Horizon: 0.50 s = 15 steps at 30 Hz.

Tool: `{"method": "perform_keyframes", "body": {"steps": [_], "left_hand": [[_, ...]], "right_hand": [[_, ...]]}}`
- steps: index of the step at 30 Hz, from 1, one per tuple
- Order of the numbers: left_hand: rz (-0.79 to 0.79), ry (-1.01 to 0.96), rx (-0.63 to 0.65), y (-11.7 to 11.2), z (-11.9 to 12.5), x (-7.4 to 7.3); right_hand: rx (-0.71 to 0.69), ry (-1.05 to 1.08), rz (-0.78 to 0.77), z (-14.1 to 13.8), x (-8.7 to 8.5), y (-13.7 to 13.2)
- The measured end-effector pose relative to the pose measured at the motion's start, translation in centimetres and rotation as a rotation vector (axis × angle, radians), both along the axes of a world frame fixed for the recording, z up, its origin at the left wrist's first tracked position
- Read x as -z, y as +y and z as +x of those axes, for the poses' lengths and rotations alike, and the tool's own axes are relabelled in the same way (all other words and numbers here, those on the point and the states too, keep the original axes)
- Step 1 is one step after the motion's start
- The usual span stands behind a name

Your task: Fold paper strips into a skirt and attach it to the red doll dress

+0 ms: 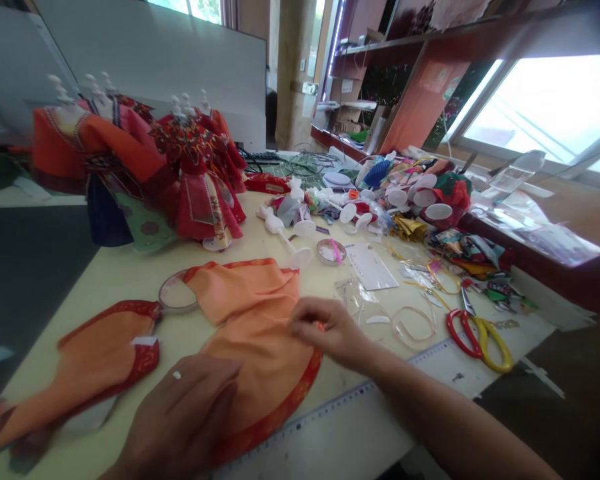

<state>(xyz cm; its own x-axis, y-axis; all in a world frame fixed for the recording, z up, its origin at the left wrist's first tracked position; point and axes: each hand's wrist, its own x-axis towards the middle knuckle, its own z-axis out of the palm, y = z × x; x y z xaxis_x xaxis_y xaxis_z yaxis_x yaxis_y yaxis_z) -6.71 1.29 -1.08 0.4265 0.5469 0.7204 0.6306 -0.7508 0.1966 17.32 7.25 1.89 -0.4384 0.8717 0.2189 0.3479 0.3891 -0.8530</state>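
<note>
An orange piece of cloth [260, 347] with a red patterned border lies on the table in front of me. My left hand [183, 407], with a ring on one finger, is closed at the cloth's near left side, its fingertips gathered on the fabric. Over the right part of the same cloth, my right hand [330, 330] is closed in a pinch; whatever sits between its fingertips is too small or hidden to make out. Left of the hands rests a second orange garment piece [97, 350] with red trim and a small white tag [145, 341].
Dressed doll forms [195, 167] stand at the back left. Scissors [480, 340] with red and yellow handles lie right, beside a clear ruler [345, 400] along the near edge. Small dishes [177, 293], a white card [371, 267] and piled doll parts [425, 197] lie beyond.
</note>
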Motion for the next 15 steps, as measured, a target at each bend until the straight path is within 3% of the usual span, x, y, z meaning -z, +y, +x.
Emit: {"method": "perform_keyframes", "body": {"steps": [1, 5, 8, 11, 15], "left_hand": [[-0.009, -0.006, 0.009, 0.1, -0.2, 0.2], [-0.004, -0.098, 0.049, 0.3, -0.3, 1.0], [-0.017, -0.114, 0.087, 0.4, 0.3, 0.6], [-0.065, -0.084, 0.114, 0.1, 0.9, -0.9], [-0.157, 0.187, 0.186, -2.9, 0.2, -1.9]], "right_hand": [[0.145, -0.163, 0.153, 1.3, -0.3, 0.6], [0.405, -0.338, 0.281, 6.5, 0.2, 2.7], [0.466, -0.456, 0.332, 8.6, 1.5, 3.3], [0.483, -0.53, 0.371, 8.9, 2.3, 3.3], [0.483, -0.57, 0.408, 8.7, 2.3, 3.2]]}}
